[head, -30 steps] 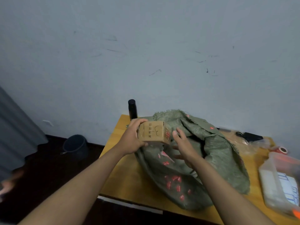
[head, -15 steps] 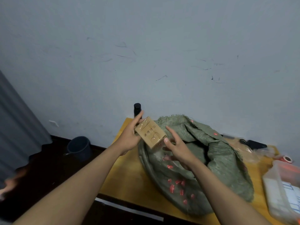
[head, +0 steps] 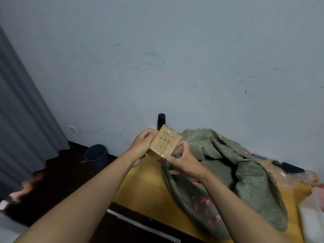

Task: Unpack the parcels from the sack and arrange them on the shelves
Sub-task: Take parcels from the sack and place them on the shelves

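**Parcel in hand, out of sack**

Taped cardboard box: held tilted above the green woven sack, left hand gripping one side, right hand pinching its lower corner. Step: unpacking. Next, likely: carry to shelves, not in view.

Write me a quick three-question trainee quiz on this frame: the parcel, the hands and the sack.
1. True or false: the cardboard parcel lies inside the green sack.
2. Which hands hold the parcel? A) left hand only B) right hand only C) both
3. Fill in: behind the parcel, against the wall, stands a black ____.

Key: 1 false, it is held up above the table; 2 C; 3 bottle.
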